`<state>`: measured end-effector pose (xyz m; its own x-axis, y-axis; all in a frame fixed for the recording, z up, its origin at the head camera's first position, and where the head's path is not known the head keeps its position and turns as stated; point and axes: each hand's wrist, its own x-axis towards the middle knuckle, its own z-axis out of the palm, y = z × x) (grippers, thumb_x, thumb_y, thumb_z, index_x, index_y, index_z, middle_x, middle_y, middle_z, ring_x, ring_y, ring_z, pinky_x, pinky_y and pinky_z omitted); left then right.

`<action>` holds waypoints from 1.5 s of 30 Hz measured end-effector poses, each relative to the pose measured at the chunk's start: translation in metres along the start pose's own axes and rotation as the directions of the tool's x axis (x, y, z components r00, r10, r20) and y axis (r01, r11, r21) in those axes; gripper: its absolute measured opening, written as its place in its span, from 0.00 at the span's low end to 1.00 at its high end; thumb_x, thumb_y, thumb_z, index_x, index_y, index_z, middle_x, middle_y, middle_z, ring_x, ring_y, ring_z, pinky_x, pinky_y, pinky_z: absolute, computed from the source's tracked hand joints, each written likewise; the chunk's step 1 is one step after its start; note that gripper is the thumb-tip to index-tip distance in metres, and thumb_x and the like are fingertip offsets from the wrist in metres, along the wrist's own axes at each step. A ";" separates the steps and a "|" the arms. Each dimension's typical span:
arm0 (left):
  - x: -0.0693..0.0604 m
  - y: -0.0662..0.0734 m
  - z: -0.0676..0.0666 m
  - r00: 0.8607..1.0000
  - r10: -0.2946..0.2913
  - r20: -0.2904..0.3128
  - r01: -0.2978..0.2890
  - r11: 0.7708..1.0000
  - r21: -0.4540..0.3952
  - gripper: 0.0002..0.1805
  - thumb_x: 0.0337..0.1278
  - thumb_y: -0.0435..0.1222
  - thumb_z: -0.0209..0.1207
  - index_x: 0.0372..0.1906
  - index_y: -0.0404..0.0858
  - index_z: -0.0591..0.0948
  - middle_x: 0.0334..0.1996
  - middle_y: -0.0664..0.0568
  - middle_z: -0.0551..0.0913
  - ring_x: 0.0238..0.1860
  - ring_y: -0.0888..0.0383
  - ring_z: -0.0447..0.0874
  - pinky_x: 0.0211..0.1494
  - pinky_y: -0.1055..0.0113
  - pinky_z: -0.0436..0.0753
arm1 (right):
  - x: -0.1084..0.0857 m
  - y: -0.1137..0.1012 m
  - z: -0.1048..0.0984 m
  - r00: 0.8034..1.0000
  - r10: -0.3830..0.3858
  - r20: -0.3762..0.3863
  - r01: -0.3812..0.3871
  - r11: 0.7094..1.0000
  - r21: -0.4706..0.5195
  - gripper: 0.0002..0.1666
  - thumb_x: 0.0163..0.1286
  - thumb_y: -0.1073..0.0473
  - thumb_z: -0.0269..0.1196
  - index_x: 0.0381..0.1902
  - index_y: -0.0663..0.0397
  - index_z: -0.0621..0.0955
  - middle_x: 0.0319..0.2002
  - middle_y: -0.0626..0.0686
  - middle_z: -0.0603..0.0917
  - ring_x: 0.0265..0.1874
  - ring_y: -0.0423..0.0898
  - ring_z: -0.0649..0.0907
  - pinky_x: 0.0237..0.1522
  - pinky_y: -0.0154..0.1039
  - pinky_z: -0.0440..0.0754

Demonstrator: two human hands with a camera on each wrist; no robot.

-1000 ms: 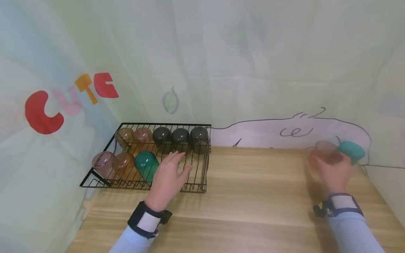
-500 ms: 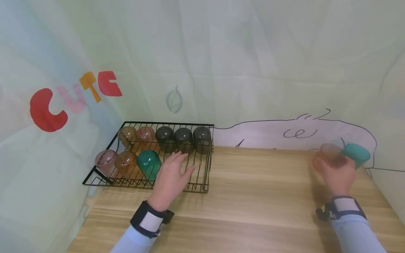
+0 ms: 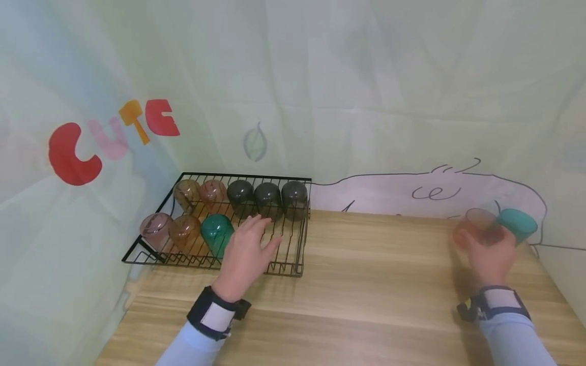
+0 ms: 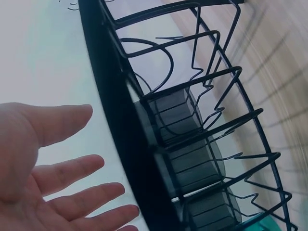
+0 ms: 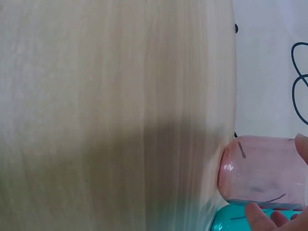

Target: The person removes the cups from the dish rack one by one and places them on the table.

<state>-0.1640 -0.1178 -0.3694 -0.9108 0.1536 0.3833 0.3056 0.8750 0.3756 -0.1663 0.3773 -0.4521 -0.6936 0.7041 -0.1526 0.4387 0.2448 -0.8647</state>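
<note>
At the far right of the head view, my right hand (image 3: 493, 258) grips a clear pink glass (image 3: 476, 219) that stands upright near the table's back edge. A teal glass (image 3: 519, 221) stands right beside it. From the right wrist, the thumb shows on one side of the pink glass (image 5: 264, 168), with fingertips between it and the teal glass (image 5: 230, 219). My left hand (image 3: 244, 260) hovers over the front right of a black wire rack (image 3: 247, 176), fingers apart and holding nothing. Just left of that hand, an upside-down green glass (image 3: 216, 230) sits partly hidden in the rack.
Three dark grey glasses (image 3: 267, 197) fill the rack's back row beside an amber glass (image 3: 186, 193) and a pinkish one (image 3: 213, 193). In front are a pale purple glass (image 3: 155, 229) and an orange-brown one (image 3: 185, 231). A printed curtain (image 3: 366, 101) hangs behind the wooden table (image 3: 380, 284).
The head view has shifted slightly, moving the whole scene a little to the right in the picture. Both hands keep nearly the same places, the right one still on the pink glass.
</note>
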 end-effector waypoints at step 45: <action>0.006 -0.047 -0.017 0.992 -0.108 -0.068 0.121 0.967 0.226 0.39 0.47 0.44 0.68 0.65 0.37 0.67 0.68 0.29 0.56 0.68 0.25 0.46 0.64 0.31 0.57 | -0.167 -0.058 0.075 0.600 -0.654 0.461 0.755 0.654 -0.056 0.45 0.55 0.31 0.62 0.67 0.43 0.67 0.71 0.57 0.60 0.68 0.60 0.62 0.64 0.64 0.63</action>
<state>-0.1787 -0.1664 -0.3704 -0.9175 0.0262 0.3968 0.1223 0.9681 0.2188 -0.1187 0.1955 -0.4126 -0.9665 -0.0449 0.2529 -0.2049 0.7286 -0.6536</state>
